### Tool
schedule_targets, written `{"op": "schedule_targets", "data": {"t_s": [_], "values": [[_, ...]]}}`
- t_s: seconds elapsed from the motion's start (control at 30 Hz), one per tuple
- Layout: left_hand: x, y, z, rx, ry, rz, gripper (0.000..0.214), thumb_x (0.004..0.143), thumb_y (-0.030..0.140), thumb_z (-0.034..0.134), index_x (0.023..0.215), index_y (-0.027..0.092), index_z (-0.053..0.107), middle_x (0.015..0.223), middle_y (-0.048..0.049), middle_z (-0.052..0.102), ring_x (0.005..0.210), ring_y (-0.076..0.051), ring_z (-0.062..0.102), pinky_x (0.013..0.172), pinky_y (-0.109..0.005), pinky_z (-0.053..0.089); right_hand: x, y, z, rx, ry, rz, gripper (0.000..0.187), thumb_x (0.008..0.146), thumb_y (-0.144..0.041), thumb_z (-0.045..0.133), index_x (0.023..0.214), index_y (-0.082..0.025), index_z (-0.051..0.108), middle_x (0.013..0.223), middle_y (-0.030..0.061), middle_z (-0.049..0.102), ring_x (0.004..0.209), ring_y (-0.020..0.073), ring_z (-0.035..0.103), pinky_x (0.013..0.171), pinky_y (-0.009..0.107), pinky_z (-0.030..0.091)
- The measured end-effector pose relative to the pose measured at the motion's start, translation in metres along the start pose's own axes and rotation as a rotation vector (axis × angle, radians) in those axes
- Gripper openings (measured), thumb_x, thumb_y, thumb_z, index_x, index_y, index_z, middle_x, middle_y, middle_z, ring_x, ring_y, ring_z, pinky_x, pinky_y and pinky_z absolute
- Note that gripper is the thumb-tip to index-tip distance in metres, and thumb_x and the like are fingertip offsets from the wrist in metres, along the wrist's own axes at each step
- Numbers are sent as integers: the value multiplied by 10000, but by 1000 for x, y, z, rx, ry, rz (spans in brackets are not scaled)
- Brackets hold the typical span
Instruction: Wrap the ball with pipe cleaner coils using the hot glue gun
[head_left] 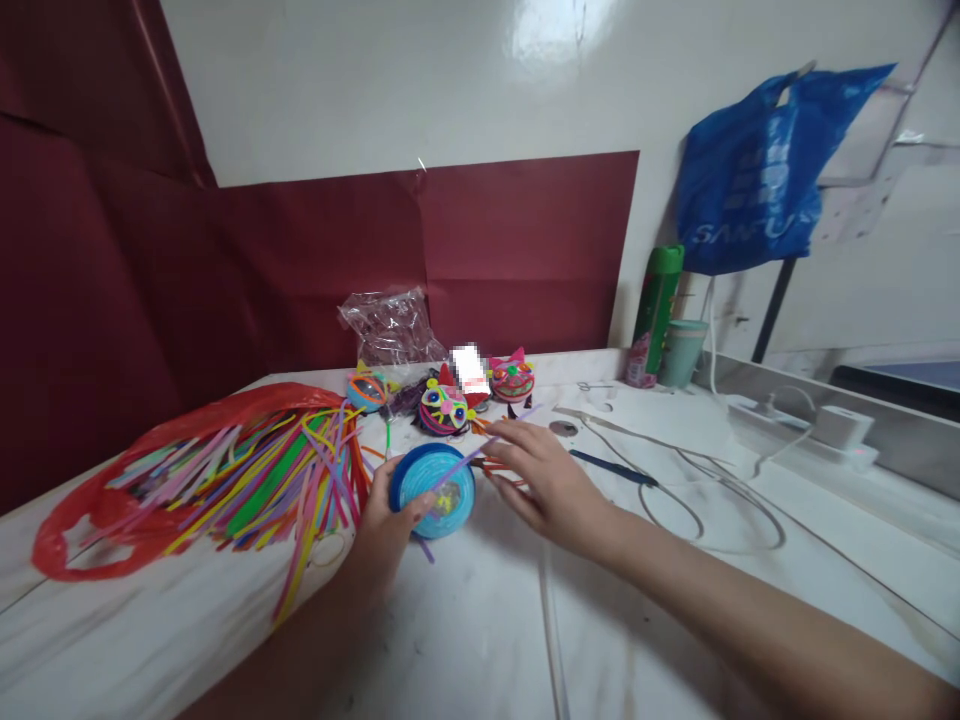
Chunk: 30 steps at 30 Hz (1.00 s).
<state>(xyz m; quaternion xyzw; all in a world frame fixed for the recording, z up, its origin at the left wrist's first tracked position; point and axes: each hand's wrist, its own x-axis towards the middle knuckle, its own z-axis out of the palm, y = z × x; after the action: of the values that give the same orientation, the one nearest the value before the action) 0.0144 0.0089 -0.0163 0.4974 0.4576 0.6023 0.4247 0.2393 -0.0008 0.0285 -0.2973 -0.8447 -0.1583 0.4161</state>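
My left hand (386,510) grips a round blue disc (433,470), coiled in fuzzy rings with a dark blue rim, from its left side. Its thumb presses a purple pipe cleaner (454,470) across the disc's face, where a small yellowish patch shows at the centre. Right of the disc is my right hand (551,480), palm down, with fingers bent and apart. The upper part of the purple strip runs past its fingertips; whether they touch it I cannot tell. Orange handles (504,464) show behind those fingers.
A red plastic bag (82,540) spills colourful pipe cleaners (262,470) at left. Decorated cat-face discs (444,408) and clear wrap (394,325) stand behind. At right are a blue-handled tool (611,468), cables, a power strip (795,430), a green can (656,310) and a cup (682,352).
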Motion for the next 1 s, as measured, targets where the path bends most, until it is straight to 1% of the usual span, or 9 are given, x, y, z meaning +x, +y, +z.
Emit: {"op": "schedule_targets", "data": {"t_s": [0.07, 0.13, 0.2, 0.3, 0.4, 0.57, 0.67, 0.8, 1.0], "values": [[-2, 4, 1, 3, 0, 8, 599, 620, 344, 739, 1166, 209, 532, 1019, -32, 629, 854, -191, 612, 743, -298, 497, 9, -10, 10, 39, -44, 30, 208, 894, -222, 542, 1094, -172, 571, 1183, 168, 638, 1128, 302, 558, 921, 485, 456], [-4, 6, 1, 14, 3, 6, 601, 630, 344, 729, 1177, 205, 524, 1004, -34, 625, 845, -192, 609, 741, -304, 498, 10, -15, 20, 88, -46, 126, 112, 892, -223, 554, 982, -169, 591, 960, 134, 690, 933, 273, 621, 826, 438, 489], [-4, 7, 0, 30, 4, 11, 610, 637, 344, 727, 1192, 207, 515, 986, -31, 625, 836, -192, 611, 746, -310, 499, 6, -19, 30, 163, -24, 216, 65, 898, -196, 528, 882, -181, 589, 797, 83, 669, 755, 220, 620, 711, 356, 500], [-3, 7, 0, 44, 18, 25, 614, 633, 341, 727, 1193, 205, 513, 1004, -39, 628, 843, -201, 621, 746, -319, 507, -3, -25, 39, 287, -14, 304, 95, 899, -172, 494, 864, -198, 578, 766, 45, 650, 668, 168, 601, 622, 271, 481], [-3, 8, 1, 67, 26, 35, 592, 628, 321, 723, 1171, 198, 522, 1009, -44, 626, 865, -212, 623, 757, -332, 515, -8, -30, 42, 341, -7, 361, 114, 904, -166, 473, 887, -202, 579, 767, 35, 653, 656, 155, 604, 613, 250, 477], [-3, 7, 2, 82, 21, 48, 602, 629, 331, 727, 1181, 201, 527, 1022, -47, 622, 900, -223, 615, 791, -351, 511, -11, -29, 42, 285, -1, 283, 163, 927, -168, 440, 944, -198, 600, 803, 53, 658, 705, 163, 631, 635, 247, 481], [-4, 7, 2, 87, 27, 46, 645, 634, 324, 728, 1234, 217, 518, 1145, -69, 602, 1000, -238, 599, 843, -351, 493, -13, -27, 43, 229, -35, 228, 192, 932, -161, 422, 978, -195, 605, 799, 57, 648, 697, 166, 631, 610, 239, 475], [-8, 12, 5, 72, -1, -13, 718, 620, 326, 732, 1287, 221, 489, 1239, -93, 573, 1031, -257, 598, 827, -348, 503, -15, -26, 43, 214, -73, 243, 189, 916, -137, 438, 975, -197, 607, 806, 58, 657, 704, 169, 644, 617, 239, 483], [-13, 20, 10, 33, -30, -66, 663, 623, 315, 713, 1237, 199, 490, 1087, -67, 628, 924, -222, 623, 776, -320, 515, -16, -26, 45, 222, -61, 258, 191, 898, -112, 448, 965, -194, 607, 809, 66, 667, 722, 183, 654, 632, 257, 494]]}}
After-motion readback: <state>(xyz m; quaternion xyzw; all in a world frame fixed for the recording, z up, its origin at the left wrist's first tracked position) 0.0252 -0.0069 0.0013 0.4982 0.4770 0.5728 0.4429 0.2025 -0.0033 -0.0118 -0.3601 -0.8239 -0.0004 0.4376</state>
